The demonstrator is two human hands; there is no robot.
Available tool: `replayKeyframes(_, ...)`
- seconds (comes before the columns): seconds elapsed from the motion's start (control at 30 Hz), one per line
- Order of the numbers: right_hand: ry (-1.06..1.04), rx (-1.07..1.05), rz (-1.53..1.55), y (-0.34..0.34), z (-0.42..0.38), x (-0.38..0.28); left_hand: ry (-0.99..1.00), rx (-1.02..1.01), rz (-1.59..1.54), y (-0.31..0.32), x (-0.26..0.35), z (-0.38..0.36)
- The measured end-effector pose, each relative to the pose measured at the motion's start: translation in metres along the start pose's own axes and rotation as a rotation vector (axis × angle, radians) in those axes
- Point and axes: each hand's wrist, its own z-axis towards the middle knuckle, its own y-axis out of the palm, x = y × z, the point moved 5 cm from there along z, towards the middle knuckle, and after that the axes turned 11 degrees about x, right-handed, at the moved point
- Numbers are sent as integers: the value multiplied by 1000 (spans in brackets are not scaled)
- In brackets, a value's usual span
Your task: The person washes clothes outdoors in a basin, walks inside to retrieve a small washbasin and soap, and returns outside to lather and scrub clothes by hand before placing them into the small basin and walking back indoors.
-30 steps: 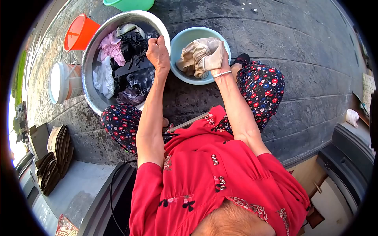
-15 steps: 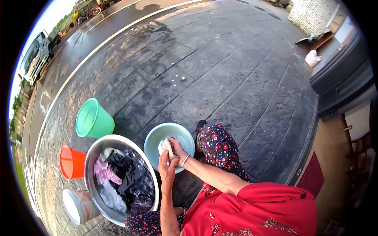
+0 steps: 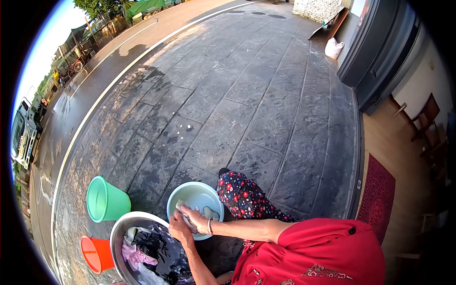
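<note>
Over the light-blue basin [image 3: 174, 194], my right hand [image 3: 198, 221], with a white bracelet at its wrist, is closed around a small, pale wet cloth [image 3: 179, 204]. My left hand [image 3: 178, 228] presses against the same cloth from the near side, fingers curled on it. Part of the cloth is hidden by my hands. Another greyish-green cloth [image 3: 210, 213] lies in the basin beside my right hand. To the left stands a large metal tub [image 3: 118, 227] holding dark clothes [image 3: 151, 246], a pink garment [image 3: 137, 255] and pale pieces in water.
A green bucket [image 3: 109, 199] and an orange bucket [image 3: 97, 254] stand left of the tub. My knee in flowered trousers [image 3: 247, 192] is right of the basin. Dark paving [image 3: 247, 114] stretches ahead. A doorway with a red mat [image 3: 377, 199] is at right.
The camera view has turned, so the basin and tub sit lower. My hands have shifted on the pale cloth, and a greyish-green cloth now shows in the basin.
</note>
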Motion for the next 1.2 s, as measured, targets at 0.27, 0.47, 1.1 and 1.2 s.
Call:
replayKeyframes(0.27,17,-157,57,-6,54,-3,113,94,-164,-4,26,-21)
replayKeyframes(0.47,-147,-341,-447,31,10,13,-117,-127,-222,1,-41,37)
replayKeyframes(1.1,-1368,-635,-1490,72,0,-65,-320,-31,-796,-5,-81,14)
replayKeyframes(1.2,-1194,-698,-1483,83,-12,-76,-447,-181,-1162,-6,-81,9)
